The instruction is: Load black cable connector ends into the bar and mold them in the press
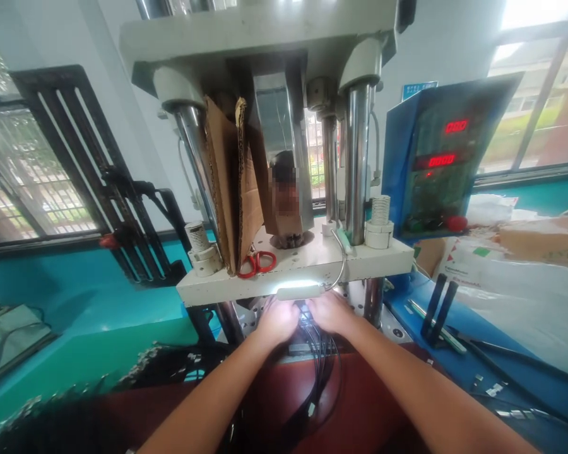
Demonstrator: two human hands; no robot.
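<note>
So both hands are tucked under the press's light bar, left hand and right hand on either side of a bunch of black cables that droops toward the red-brown surface in front. Fingers look curled in, but honestly can't tell if they're pinching anything. Red-handled scissors sit on the white plate above.

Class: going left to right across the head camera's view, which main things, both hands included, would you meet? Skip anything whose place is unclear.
Black slotted frame → cardboard → left hand → right hand → blue control box.
</note>
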